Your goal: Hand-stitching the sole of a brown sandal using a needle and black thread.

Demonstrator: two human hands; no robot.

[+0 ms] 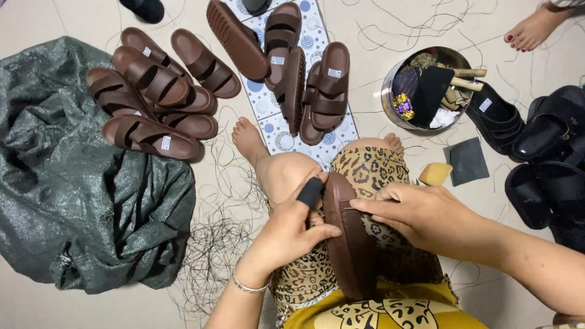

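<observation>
Pinching a needle, too thin to make out clearly, the right hand (426, 216) kept its fingertips together at the edge of the brown sandal sole (350, 244), which lay on the leopard-print lap (365, 170). The left hand (292, 234) clamped the sole's other edge, its forefinger in a black guard (311, 192). The sole looked light, rubbery and bendable, best gripped by its rim. Around lay loose threads (213, 244), finished brown sandals (158, 91), a green sack (73, 183), a metal bowl (390, 97) and black sandals (548, 152); nothing blocked the hands.
</observation>
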